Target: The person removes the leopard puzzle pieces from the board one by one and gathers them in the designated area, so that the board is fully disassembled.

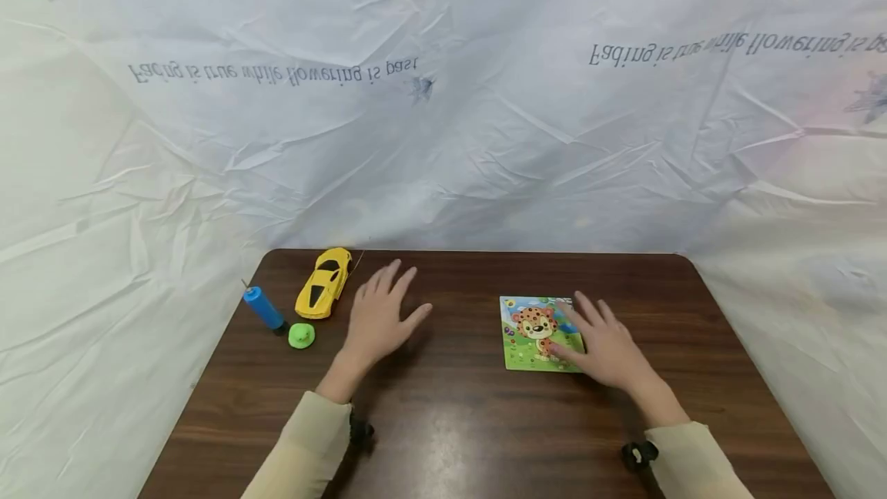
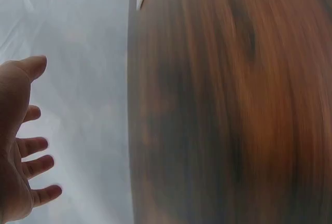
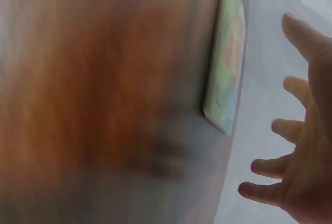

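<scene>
Leopard board flat on tabletop. Right hand over its right edge, left hand well left of it; both splayed, gripping nothing. Yellow car farther left, presumably to leave board room.

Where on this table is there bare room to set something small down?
The table is bare between the left hand and the leopard board, and nearer, between the two sleeves. Another free patch lies between the right hand and the table's right edge. The left side is crowded: yellow car, blue cylinder and green object sit close together.
</scene>
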Available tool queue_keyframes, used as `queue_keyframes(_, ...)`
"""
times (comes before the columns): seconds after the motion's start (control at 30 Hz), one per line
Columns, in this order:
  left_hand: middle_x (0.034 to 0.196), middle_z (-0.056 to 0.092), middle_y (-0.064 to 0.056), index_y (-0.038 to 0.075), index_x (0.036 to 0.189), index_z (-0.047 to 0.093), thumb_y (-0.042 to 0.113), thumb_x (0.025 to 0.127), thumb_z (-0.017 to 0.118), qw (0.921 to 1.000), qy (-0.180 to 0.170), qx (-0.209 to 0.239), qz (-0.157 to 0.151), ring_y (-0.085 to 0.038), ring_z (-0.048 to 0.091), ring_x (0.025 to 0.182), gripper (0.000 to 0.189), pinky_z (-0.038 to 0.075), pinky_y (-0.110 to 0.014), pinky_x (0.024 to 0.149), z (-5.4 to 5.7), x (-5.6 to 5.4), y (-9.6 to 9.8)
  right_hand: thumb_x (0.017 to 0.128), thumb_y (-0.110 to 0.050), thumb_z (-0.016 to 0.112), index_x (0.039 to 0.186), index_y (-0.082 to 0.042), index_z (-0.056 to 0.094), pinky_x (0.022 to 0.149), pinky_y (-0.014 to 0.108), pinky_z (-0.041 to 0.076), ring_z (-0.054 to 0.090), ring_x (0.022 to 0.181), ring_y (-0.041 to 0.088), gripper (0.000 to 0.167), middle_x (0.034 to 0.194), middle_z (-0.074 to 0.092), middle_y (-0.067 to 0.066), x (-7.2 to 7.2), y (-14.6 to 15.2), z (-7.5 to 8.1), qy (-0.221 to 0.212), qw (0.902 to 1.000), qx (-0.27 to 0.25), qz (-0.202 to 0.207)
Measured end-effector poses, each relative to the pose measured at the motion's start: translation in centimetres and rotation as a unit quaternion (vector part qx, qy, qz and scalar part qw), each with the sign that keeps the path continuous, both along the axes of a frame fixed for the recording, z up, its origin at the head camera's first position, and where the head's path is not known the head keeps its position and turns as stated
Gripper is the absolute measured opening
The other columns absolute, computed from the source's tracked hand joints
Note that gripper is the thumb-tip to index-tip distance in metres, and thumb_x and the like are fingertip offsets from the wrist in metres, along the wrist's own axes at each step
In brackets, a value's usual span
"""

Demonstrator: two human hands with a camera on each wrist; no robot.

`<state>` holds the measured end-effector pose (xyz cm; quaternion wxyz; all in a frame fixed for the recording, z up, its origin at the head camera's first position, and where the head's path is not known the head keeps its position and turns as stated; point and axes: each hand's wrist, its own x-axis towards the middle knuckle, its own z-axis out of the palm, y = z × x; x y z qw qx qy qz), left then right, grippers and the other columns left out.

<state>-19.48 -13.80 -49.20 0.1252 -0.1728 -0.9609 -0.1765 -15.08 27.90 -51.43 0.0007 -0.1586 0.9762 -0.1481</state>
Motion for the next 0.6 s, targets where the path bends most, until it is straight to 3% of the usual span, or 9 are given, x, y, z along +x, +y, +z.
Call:
queue_keyframes(0.2,0.143,0.058,-0.013,0.017,0.151,0.055,0.055,0.101,0.062,0.9986,-0.025,0.035,-0.031,-0.036,0.055,0.129,0.063,0.048,-0.056,0.100,-1.0,-0.6,4.5,0.095,-0.067,0.062,0.160,-0.022,0.045,0.100,0.079,0.033,0.025,0.144,0.063,0.080,0.168,0.025,0.021,0.7,-2.1,-1.1,-0.031,0.9987,0.009,0.038)
queue_keyframes(0.43,0.136,0.063,-0.009,0.016,0.147,0.059,0.047,0.103,0.063,0.9882,-0.122,0.075,-0.054,-0.030,0.058,0.126,0.055,0.051,-0.049,0.097,-2.6,-1.1,8.6,0.095,-0.066,0.063,0.158,-0.029,0.047,0.099,0.080,0.032,0.018,0.144,0.067,0.074,0.169,0.022,0.019,0.6,-3.3,-1.6,-0.058,0.9967,0.016,0.054)
queue_keyframes(0.6,0.122,0.066,-0.005,0.015,0.144,0.062,0.042,0.103,0.064,0.9778,-0.168,0.110,-0.060,-0.024,0.062,0.111,0.050,0.053,-0.045,0.089,-4.0,-1.5,10.6,0.097,-0.062,0.063,0.159,-0.031,0.046,0.099,0.078,0.034,0.018,0.143,0.069,0.071,0.169,0.020,0.021,0.5,-3.6,-1.8,-0.064,0.9957,0.036,0.057)
